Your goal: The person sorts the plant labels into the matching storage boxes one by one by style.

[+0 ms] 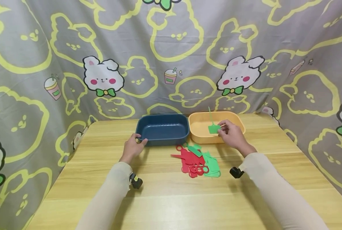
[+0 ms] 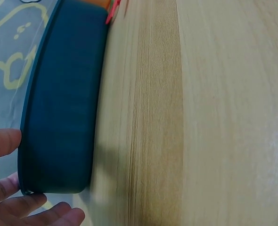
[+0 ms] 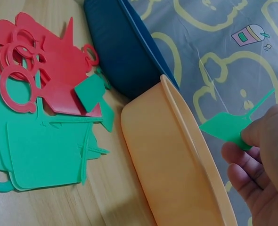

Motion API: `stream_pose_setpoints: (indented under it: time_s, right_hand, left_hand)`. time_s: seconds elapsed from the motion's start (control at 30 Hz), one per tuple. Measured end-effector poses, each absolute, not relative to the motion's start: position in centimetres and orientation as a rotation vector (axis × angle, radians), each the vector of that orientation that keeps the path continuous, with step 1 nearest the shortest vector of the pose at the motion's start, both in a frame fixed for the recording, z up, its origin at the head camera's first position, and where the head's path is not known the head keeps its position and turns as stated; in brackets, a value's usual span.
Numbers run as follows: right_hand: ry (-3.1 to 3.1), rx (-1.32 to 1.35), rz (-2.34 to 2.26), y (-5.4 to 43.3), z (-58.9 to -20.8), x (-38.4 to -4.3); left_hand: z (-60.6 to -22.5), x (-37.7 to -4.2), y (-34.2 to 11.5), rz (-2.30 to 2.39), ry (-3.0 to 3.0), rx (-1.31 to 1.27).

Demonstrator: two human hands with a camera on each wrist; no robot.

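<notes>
My right hand [image 1: 232, 134] pinches a flat green plastic tag [image 1: 214, 129] with a long thin tail. The tag is above the yellow bin [image 1: 240, 127], tail pointing up. In the right wrist view, thumb and fingers grip one edge of that tag [image 3: 228, 128]. My left hand [image 1: 132, 147] holds the front left corner of the dark blue bin [image 1: 165, 142], thumb at the long side and fingers round the end. Red plastic tags [image 1: 189, 158] with rings and green tags [image 1: 212, 166] lie in an overlapping pile before the bins.
The two bins stand side by side at the back of the wooden table [image 1: 171, 201]. Behind them hangs a grey curtain [image 1: 148, 41] with cartoon rabbits. Each wrist carries a small black camera [image 1: 236, 172].
</notes>
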State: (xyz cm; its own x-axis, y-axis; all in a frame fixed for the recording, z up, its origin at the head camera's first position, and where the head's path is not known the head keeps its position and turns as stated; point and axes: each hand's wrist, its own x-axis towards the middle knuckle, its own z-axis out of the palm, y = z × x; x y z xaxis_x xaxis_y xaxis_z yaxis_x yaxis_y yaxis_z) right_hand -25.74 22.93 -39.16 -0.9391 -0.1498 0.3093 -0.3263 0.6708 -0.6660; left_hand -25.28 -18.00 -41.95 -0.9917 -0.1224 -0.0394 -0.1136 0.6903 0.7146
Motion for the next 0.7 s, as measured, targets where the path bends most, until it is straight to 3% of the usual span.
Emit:
stream_pose_setpoints:
  time_s: [0.7]
  right_hand:
    - [-2.715, 0.299, 1.113, 24.1, -39.4, -26.5]
  left_hand:
    - [-42.1, -25.3, -18.2, -1.212, -2.88, 0.187]
